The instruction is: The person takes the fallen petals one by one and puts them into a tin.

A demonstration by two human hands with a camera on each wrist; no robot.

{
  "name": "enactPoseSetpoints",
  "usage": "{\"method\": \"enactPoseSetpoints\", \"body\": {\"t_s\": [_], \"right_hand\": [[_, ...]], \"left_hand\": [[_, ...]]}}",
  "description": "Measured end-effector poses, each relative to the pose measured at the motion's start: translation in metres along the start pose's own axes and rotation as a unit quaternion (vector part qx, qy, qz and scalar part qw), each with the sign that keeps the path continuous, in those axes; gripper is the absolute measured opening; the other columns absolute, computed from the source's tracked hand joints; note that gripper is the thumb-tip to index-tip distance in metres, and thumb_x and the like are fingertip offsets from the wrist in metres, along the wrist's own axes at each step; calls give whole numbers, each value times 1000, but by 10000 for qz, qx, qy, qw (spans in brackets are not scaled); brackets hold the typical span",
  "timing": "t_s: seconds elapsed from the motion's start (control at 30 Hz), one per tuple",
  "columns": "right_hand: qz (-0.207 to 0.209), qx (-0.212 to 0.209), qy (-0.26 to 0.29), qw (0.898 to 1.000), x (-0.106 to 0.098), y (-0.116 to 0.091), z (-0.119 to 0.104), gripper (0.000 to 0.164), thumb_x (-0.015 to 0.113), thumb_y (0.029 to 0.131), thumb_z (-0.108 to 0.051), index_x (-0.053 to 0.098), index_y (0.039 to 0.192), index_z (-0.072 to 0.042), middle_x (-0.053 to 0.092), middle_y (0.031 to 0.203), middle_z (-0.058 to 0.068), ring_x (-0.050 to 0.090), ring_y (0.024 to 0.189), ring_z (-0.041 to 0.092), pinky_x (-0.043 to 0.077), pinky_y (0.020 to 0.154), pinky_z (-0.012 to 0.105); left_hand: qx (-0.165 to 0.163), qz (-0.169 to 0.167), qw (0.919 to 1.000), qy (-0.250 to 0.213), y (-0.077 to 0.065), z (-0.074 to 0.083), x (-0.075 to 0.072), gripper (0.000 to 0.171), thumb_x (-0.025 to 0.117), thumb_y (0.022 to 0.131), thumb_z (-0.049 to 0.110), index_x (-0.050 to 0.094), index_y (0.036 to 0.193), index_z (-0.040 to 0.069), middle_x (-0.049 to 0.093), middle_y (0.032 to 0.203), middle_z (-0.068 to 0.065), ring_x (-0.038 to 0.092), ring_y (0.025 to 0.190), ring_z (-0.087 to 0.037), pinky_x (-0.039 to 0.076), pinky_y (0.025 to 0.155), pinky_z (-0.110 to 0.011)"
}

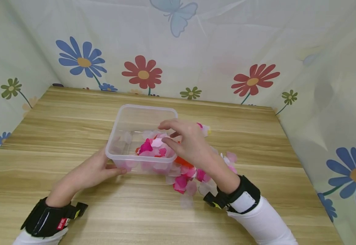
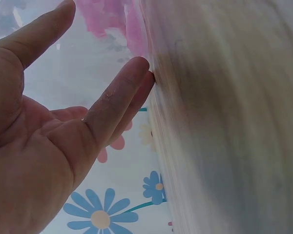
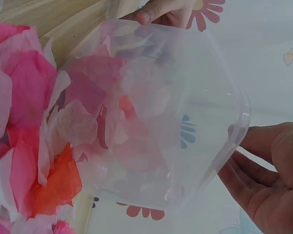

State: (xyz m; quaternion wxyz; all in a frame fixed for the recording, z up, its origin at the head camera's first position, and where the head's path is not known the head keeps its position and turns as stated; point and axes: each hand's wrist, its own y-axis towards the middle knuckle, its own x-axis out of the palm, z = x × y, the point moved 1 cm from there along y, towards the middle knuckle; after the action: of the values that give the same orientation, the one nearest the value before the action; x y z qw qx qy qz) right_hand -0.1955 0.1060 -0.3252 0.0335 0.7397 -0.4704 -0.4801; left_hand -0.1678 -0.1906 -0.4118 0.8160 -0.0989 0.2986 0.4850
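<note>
Here, wood-grained tabletop [image 1: 251, 136], flower-printed sheeting [image 1: 202, 64] behind, petals [image 1: 146, 146] in clear tub [image 1: 144, 158]

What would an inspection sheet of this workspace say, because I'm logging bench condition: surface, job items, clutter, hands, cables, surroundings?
Surface: wood-grain table, partly covered by petals.
Job items: clear plastic box, open-topped, with pink, white and orange petals inside; loose petals heaped along its right side in the head view.
Clutter: nothing seen apart from the petals.
Hands: left hand at the box's near left corner; right hand over its right rim, thumb and fingers apart, no petal seen held. Both wrists wear black bands.
Cables: nothing seen.
Surroundings: flower-print sheeting behind and on both sides.
</note>
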Motion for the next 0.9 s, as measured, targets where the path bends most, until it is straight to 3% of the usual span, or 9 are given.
{"method": "enactPoseSetpoints", "body": {"t_s": [0.33,0.53,0.77,0.9], "right_hand": [[-33,549,-430,9976,-19,-9,11,47,80,87,1,61,130,-1,65,126,12,60,110,27,59,83,36],[-190,934,-765,9925,-36,-21,24,50,80,88,-2,60,134,-1,63,126,12,60,100,25,57,79,37],[-817,1328,-1136,9812,-53,-35,33,50,79,91,-9,58,136,-3,61,125,10,59,111,27,56,90,44],[-1396,1700,-1291,9669,-59,-44,36,58,80,89,-11,55,141,-3,58,134,14,54,123,33,50,101,51]], "left_hand": [[-57,-40,9999,-97,-1,-1,1,95,83,87,6,20,159,11,47,144,-23,55,122,-36,55,94,-48],[-8,-32,10000,-28,-1,-3,1,98,83,87,6,17,160,8,45,146,-24,53,125,-38,54,95,-49],[-15,-72,10000,13,0,-2,-2,97,83,88,10,17,160,9,46,145,-22,54,123,-35,51,97,-51],[-48,-63,10000,53,0,-2,-1,95,83,88,9,19,158,6,46,144,-22,54,122,-33,52,97,-51]]}}
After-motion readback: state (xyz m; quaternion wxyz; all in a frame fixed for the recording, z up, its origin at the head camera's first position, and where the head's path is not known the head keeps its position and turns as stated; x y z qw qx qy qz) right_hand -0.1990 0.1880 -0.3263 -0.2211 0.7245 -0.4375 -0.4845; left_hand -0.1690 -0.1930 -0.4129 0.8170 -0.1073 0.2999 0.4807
